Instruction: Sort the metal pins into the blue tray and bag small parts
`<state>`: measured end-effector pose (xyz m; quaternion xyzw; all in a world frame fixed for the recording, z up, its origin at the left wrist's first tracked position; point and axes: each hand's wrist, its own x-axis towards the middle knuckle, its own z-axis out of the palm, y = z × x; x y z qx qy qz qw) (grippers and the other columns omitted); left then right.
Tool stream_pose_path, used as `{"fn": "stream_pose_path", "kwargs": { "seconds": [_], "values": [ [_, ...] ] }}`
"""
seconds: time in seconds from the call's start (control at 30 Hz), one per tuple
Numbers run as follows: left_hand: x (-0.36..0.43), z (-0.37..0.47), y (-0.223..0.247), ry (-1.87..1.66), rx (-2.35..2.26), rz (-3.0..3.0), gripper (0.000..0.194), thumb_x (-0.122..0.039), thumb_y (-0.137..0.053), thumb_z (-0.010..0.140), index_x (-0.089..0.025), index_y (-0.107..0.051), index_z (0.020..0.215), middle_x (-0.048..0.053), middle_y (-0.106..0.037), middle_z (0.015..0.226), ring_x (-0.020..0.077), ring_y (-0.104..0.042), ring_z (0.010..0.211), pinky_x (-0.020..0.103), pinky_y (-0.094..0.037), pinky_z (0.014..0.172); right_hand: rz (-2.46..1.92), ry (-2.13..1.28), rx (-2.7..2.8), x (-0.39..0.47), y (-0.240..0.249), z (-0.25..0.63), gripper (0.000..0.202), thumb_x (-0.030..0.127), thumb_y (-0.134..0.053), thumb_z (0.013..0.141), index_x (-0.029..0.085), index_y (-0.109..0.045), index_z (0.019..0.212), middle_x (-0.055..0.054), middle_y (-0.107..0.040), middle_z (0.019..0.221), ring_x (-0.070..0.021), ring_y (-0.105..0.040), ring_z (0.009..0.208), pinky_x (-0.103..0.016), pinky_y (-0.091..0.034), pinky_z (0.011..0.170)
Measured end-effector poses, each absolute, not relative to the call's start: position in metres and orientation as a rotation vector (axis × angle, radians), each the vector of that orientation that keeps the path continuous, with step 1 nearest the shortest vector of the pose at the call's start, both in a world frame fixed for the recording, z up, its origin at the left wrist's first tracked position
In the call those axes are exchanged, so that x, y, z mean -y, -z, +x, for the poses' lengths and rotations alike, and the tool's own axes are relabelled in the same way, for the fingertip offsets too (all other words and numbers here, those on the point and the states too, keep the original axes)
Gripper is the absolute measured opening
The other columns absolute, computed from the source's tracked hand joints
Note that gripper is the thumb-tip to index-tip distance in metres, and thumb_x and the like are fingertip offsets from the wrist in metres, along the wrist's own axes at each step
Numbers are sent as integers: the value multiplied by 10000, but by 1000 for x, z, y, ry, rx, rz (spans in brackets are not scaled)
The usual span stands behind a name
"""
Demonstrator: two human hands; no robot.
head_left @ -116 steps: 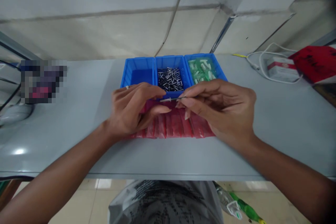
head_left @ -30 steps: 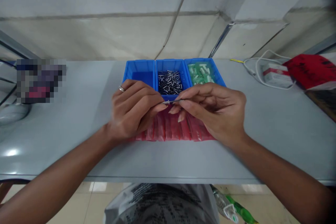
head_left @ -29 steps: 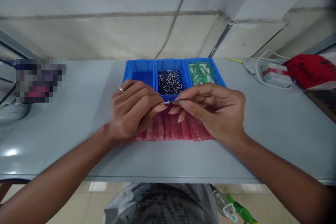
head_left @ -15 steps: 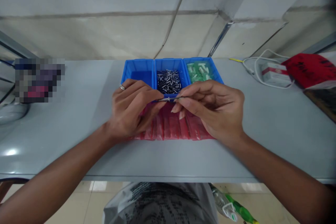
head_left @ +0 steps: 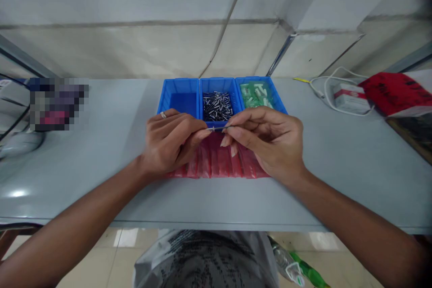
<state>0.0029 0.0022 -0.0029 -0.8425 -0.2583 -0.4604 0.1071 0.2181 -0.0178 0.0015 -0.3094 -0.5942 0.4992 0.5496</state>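
Observation:
In front of the blue bins, a small pop rivet (head_left: 213, 129) lies level between my two hands, a small flange showing near its middle. My left hand (head_left: 177, 141), with a ring on one finger, pinches its silver end between thumb and forefinger. On the other side, my right hand (head_left: 270, 141) pinches the thin dark end, its other fingers loosely curled below. Behind the fingertips, the middle blue bin (head_left: 219, 84) holds a heap of similar metal pieces (head_left: 218, 105). Both ends of the rivet are hidden in the fingers.
Left of the middle bin stands another blue bin (head_left: 181, 85); the right one holds a green bag of white parts (head_left: 258, 94). Red plastic packets (head_left: 219, 159) lie under my hands. A white cable, small box (head_left: 351, 97) and red packet (head_left: 396, 94) sit at right, a mouse (head_left: 23, 143) at left.
The view has shifted slightly. Less of the rivet's silver end shows beyond my left fingers. Both hands keep their pinch on it.

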Motion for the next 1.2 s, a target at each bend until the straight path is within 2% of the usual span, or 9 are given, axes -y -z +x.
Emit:
{"fn": "stream_pose_path", "kwargs": {
  "seconds": [0.17,0.23,0.37,0.47,0.57,0.7,0.83,0.97,1.2],
  "values": [
    [0,4,1,1375,798,-2448,114,-260,-692,932,-202,-612,990,-30,-715,739,81,-593,538,251,-434,532,-734,-1182,1397,17,0,218,94,191,-777,869,225,-724,938,9,-763,801,-146,-736,654,-258,-579,494],
    [-1,4,1,1349,785,-2450,73,-249,-664,949,-202,-612,925,-41,-687,687,77,-561,505,257,-409,521,-723,-1191,1394,17,-1,218,88,180,-772,872,219,-725,935,11,-760,791,-143,-734,648,-251,-576,493],
    [-1,2,1,1333,763,-2490,212,-289,-554,1011,-193,-601,828,-34,-645,633,80,-539,484,271,-380,516,-721,-1209,1396,18,-1,218,85,178,-772,872,217,-730,935,10,-758,784,-144,-734,646,-250,-580,491],
    [1,3,3,1388,828,-2485,143,-341,-627,980,-198,-621,976,-30,-685,702,91,-606,546,264,-456,562,-719,-1208,1382,17,2,217,84,181,-772,872,212,-732,939,6,-759,788,-148,-734,643,-253,-577,484],
    [2,5,7,1416,979,-2459,230,-283,-684,942,-233,-584,1143,-33,-709,789,92,-637,606,255,-512,608,-719,-1160,1326,12,6,217,80,161,-747,891,205,-737,957,6,-758,795,-146,-744,688,-248,-588,534],
    [0,8,11,1498,1073,-2343,332,-173,-682,913,-212,-550,1215,-28,-716,869,62,-611,600,222,-488,577,-777,-1045,1338,5,3,222,185,187,-648,967,232,-699,1139,-19,-777,1021,-158,-765,830,-263,-593,591],
    [-5,8,12,1421,1037,-2318,270,-106,-680,878,-168,-594,1126,-27,-720,868,48,-629,633,182,-470,608,-903,-448,2046,5,-7,235,174,226,-589,999,214,-727,1105,-15,-784,893,-130,-700,639,-278,-510,552],
    [-4,8,11,1302,1034,-2362,179,-102,-662,880,-170,-626,1042,-27,-728,831,66,-632,634,197,-469,643,-906,362,2734,6,-4,243,154,155,-623,950,159,-750,1037,-71,-781,916,-219,-729,756,-320,-438,565],
    [-5,7,13,1235,961,-2387,164,-103,-654,877,-182,-633,1019,-35,-718,802,86,-621,612,230,-433,608,-870,372,2811,5,7,239,269,44,-569,944,125,-709,1159,-101,-739,1055,-245,-717,903,-355,-529,656]
  ]
}}
